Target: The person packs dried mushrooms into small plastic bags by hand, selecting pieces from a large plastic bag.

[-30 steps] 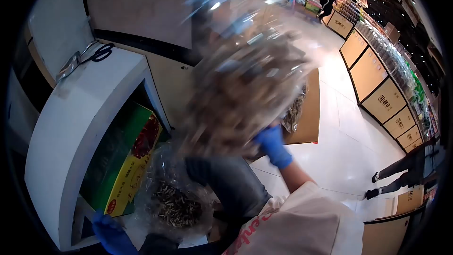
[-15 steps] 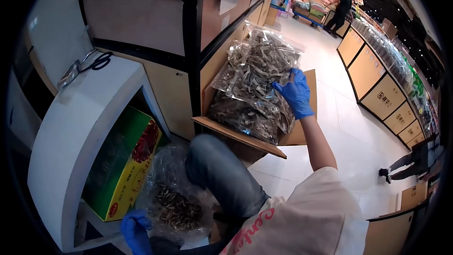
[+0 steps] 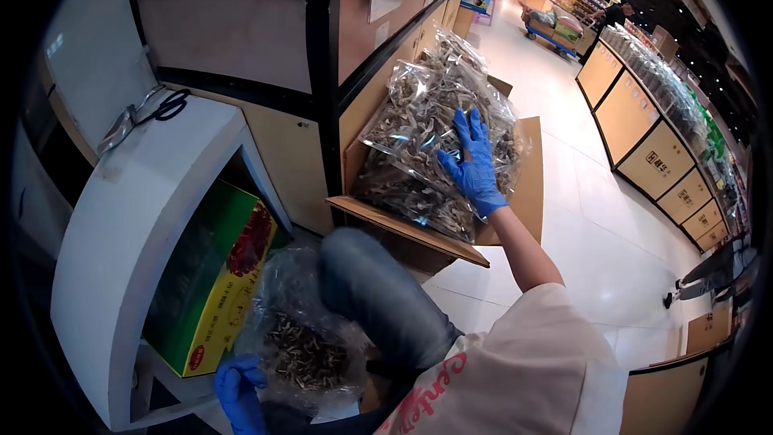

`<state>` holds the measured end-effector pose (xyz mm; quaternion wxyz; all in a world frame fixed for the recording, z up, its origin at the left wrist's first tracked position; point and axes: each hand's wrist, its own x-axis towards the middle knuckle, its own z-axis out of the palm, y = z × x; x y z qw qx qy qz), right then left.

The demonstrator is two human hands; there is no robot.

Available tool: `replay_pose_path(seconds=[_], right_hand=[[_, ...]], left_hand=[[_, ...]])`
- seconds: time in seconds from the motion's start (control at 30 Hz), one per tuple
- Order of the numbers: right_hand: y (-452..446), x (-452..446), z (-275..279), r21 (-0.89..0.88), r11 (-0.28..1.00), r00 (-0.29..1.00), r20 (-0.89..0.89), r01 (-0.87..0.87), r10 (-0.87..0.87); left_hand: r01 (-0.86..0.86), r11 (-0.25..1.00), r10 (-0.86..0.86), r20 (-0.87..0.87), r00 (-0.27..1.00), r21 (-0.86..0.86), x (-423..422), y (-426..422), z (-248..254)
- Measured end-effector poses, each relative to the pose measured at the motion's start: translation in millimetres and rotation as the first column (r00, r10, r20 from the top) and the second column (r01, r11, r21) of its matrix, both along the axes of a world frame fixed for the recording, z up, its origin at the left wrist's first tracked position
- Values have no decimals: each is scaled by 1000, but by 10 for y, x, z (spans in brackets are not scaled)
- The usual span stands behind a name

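My right hand, in a blue glove, lies with spread fingers on a clear plastic bag of dried greyish-brown pieces. That bag rests on top of other such bags in an open cardboard box. At the lower left my left hand, also gloved in blue, has its fingers curled beside an open clear bag of small dark dried pieces. Whether it pinches the bag's edge is too unclear to tell.
A white stand with black-handled scissors is at left, a green and yellow box inside it. A display counter stands behind. A person is near a blue cart; another person's legs are at right.
The full bag came down onto the box. My right hand has since moved left and spread flat over it. My left hand shifted slightly right. The far person moved right.
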<state>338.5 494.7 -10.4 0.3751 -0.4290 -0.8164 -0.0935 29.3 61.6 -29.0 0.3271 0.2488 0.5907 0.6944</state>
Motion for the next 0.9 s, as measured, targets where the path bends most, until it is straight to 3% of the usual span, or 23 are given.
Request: replay_pose_path(seconds=[0.07,0.13,0.27,0.33,0.4,0.47,0.53,0.57,0.6,0.67,0.73,0.8,0.83,0.87,0.9], right_hand=[[20,30,78,-89,995,999,18,-36,38],[-160,50,317,-45,998,998,42,-47,49],[-430,349,345,-15,1000,936,-353,-8,2],[-424,688,136,-80,996,750,-656,39,-82],[-328,1205,-128,-221,962,624,-732,162,-273],[-223,1786,-418,-520,844,398,-753,128,-524],[-431,1984,-388,-858,458,269,-510,-233,-817],[-155,2311,-765,-817,402,80,-472,-413,-878],[-217,2325,-765,-656,280,229,-579,-701,-783],[-181,1993,-653,-616,417,258,-718,-668,-647],[-261,1476,-223,-719,356,424,-659,-597,-622],[-141,1087,-221,-673,409,460,-729,-616,-507],[-84,999,-215,-809,333,653,-588,-485,-478],[-90,897,-229,-876,433,787,-416,-212,-456],[-144,770,-285,-815,572,781,-417,-94,-465]], left_hand=[[4,1000,-3,-29,1000,7,6,11,-3],[20,1000,-19,-19,1000,19,12,13,29],[24,1000,-24,4,1000,20,-15,-58,22],[30,999,-30,0,1000,15,-14,-82,41],[48,999,-48,-1,999,13,-12,-107,30],[-50,999,50,-11,999,-19,-2,-150,-43],[1,1000,-2,-23,1000,-27,-24,-189,-34],[39,999,-40,-40,998,-30,-23,-187,-39],[37,999,-38,-35,999,-29,-18,-174,-48],[49,999,-50,-40,998,-24,-5,-145,-59],[34,999,-34,-15,999,-30,-2,-124,-61],[21,999,-21,12,1000,-36,1,-111,-76],[38,999,-38,0,999,-38,-14,-110,-98],[52,998,-52,-12,999,-37,-21,-109,-113],[48,998,-48,-10,999,-33,-5,-117,-100]])
